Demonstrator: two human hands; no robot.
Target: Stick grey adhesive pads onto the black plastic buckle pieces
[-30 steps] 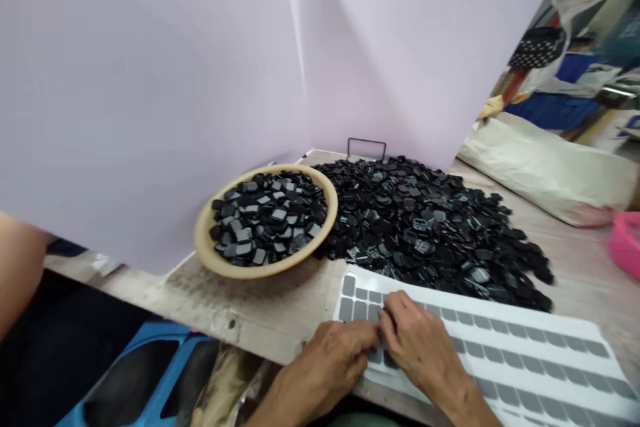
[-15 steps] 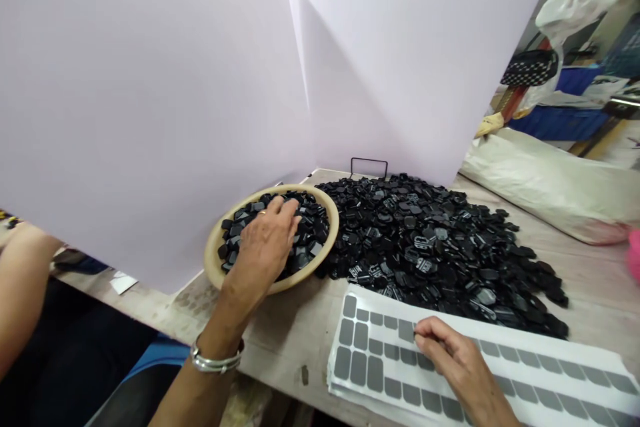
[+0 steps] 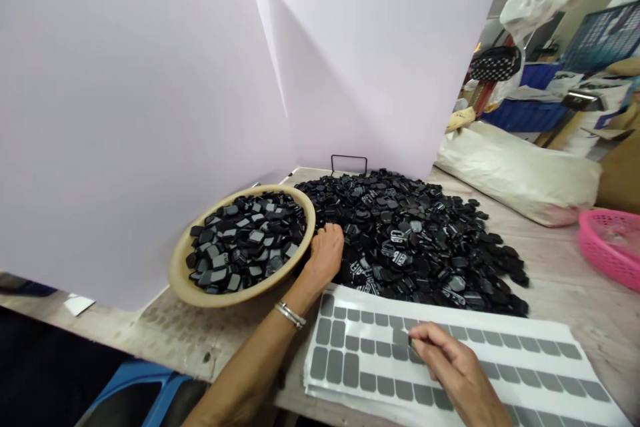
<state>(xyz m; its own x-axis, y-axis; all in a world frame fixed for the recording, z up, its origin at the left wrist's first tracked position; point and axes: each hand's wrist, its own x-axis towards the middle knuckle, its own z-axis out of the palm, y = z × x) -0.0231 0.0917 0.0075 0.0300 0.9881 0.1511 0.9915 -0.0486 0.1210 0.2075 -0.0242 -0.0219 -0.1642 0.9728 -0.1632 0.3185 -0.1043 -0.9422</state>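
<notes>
My left hand (image 3: 327,252), with a silver bangle at the wrist, reaches to the near left edge of a large heap of small black plastic pieces (image 3: 425,233), just outside a bowl. Its fingers are curled down among the pieces, and their tips are hidden. The cream bowl (image 3: 181,280) is full of similar black pieces with flat tops. Above a white sheet of grey stickers (image 3: 360,301), my right hand (image 3: 453,367) pinches a grey sticker (image 3: 399,337) between thumb and forefinger. Several stickers are gone from the sheet's rows.
Tall white boards (image 3: 150,100) stand behind the bowl and heap. A black wire stand (image 3: 349,156) is at the back. On the right lie a pale stuffed sack (image 3: 520,170) and a pink basket (image 3: 607,267). A blue stool (image 3: 135,380) is below the table's front edge.
My left hand has left the bowl and moved right to the heap's edge. My right hand stays over the sheet with a sticker. The view has turned right, and the other person's arm is out of sight.
</notes>
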